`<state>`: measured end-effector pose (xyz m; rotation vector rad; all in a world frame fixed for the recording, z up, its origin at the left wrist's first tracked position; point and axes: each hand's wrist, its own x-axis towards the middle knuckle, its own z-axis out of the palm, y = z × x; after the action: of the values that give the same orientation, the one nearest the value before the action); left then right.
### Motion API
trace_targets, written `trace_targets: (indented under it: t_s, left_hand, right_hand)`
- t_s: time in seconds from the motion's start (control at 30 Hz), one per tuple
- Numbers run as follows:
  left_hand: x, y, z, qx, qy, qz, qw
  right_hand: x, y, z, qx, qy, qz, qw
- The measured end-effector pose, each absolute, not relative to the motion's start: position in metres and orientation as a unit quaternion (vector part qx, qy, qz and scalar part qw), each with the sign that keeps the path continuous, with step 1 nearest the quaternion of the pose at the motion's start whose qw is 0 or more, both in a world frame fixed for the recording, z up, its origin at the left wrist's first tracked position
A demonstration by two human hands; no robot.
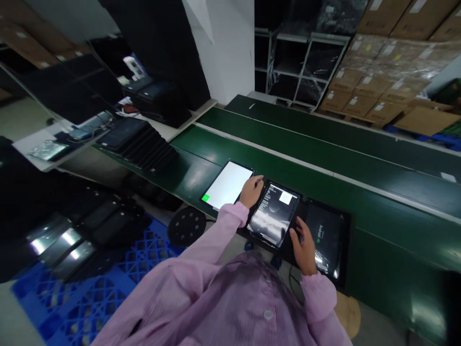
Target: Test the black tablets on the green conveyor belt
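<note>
Three tablets lie side by side at the near edge of a green conveyor belt (324, 158). The middle tablet (275, 214) shows a dark screen with small text and is tilted up slightly. My left hand (252, 191) curls over its upper left corner and my right hand (305, 245) grips its lower right edge. To the left lies a tablet with a bright white screen (226, 185) and a green patch in one corner. To the right lies a tablet showing an Android boot screen (326, 233). Both arms wear pink sleeves.
A row of dark tablets (139, 142) stands stacked at the left on the belt's edge. More dark devices rest on a blue pallet (72, 283) on the floor. A black stool (186, 226) stands below. Cardboard boxes (374, 81) and metal shelving (298, 67) fill the back.
</note>
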<state>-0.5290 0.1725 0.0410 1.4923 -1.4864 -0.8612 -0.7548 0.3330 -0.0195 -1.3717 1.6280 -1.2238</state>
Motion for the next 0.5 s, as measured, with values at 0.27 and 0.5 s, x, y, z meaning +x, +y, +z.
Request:
trace_targets:
  t_s: [0.27, 0.5]
  left_hand:
    - [-0.465, 0.277, -0.031, 0.546, -0.694, -0.37, 0.288]
    - [-0.478, 0.263, -0.055, 0.556, -0.664, -0.447, 0.225]
  right_hand:
    - [-0.829, 0.386, -0.021, -0.43, 0.776, -0.454, 0.087]
    - [-0.855, 0.389, -0.038, -0.398, 0.797, -0.454, -0.022]
